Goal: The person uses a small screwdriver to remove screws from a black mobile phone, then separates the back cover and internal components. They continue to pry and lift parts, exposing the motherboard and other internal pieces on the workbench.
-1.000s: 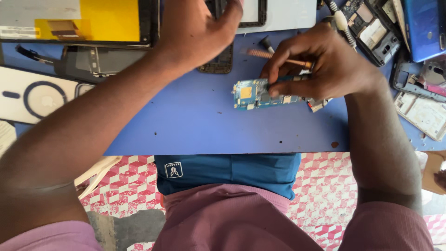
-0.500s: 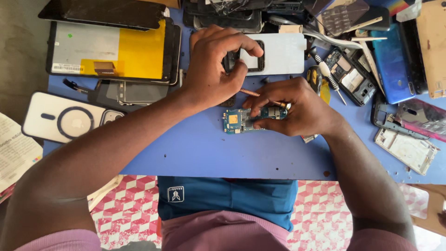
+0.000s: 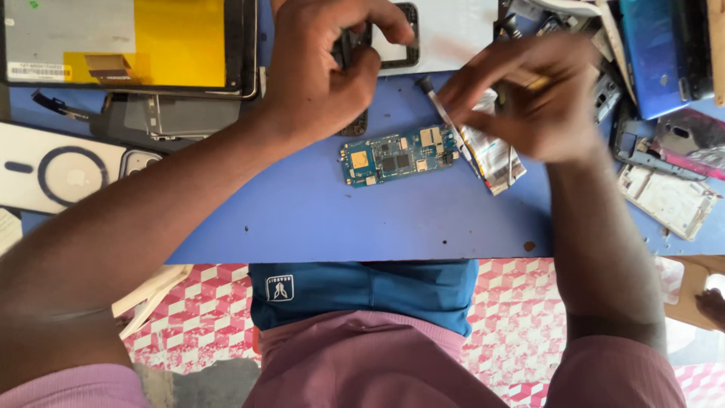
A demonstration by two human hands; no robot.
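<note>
A small blue circuit board (image 3: 396,155) lies flat on the blue table (image 3: 302,219), with no hand on it. My left hand (image 3: 325,72) is above it at the table's far side, fingers closed on a black phone frame (image 3: 408,34) that lies over a white phone back (image 3: 457,30). My right hand (image 3: 532,102) is blurred, up and to the right of the board, and pinches a thin tool (image 3: 438,106) whose tip points left. A small silvery flat part (image 3: 498,162) rests just right of the board, under that hand.
A tablet panel with a yellow back (image 3: 128,41) and a dark phone frame (image 3: 166,113) lie at the far left. A white case with a ring (image 3: 53,174) is at the left edge. A blue phone (image 3: 657,53), loose parts and a white frame (image 3: 668,200) crowd the right.
My right hand has lifted off the circuit board and moved up and right with the tool. My left hand has shifted onto the black frame. The board now lies uncovered.
</note>
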